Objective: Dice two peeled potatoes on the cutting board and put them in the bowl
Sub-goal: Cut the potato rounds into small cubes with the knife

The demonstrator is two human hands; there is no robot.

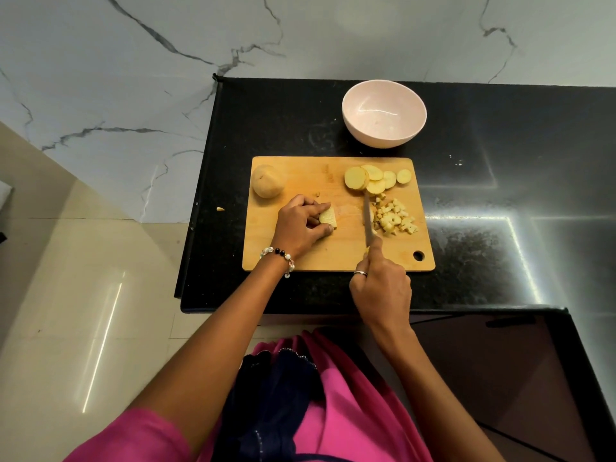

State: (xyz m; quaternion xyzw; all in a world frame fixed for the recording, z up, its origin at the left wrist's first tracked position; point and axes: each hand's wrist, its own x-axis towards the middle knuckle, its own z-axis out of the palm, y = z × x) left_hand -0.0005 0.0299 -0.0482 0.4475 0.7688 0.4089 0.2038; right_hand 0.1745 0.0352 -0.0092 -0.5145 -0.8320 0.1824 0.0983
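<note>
A wooden cutting board point(336, 251) lies on a black speckled surface point(466, 261), its hanging hole at the near right corner. No writing or brand mark can be read on the board or on anything else in view. The left hand point(301, 226) has its fingers curled round a small stack of potato slices point(328, 217) near the middle of the board, pinning them down. The right hand point(381, 285) is closed round the handle of a knife point(368, 220), forefinger stretched along its back; the blade points away from the person and rests beside a heap of diced potato point(395, 217) on the right part of the board. Farther off, at the far right of the board, round slices point(376, 178) lie fanned and overlapping. A whole peeled potato point(266, 181) sits at the far left corner. A pale pink bowl point(384, 128) stands on the surface just beyond the board. One small potato scrap point(220, 209) lies at the surface's left edge.
</note>
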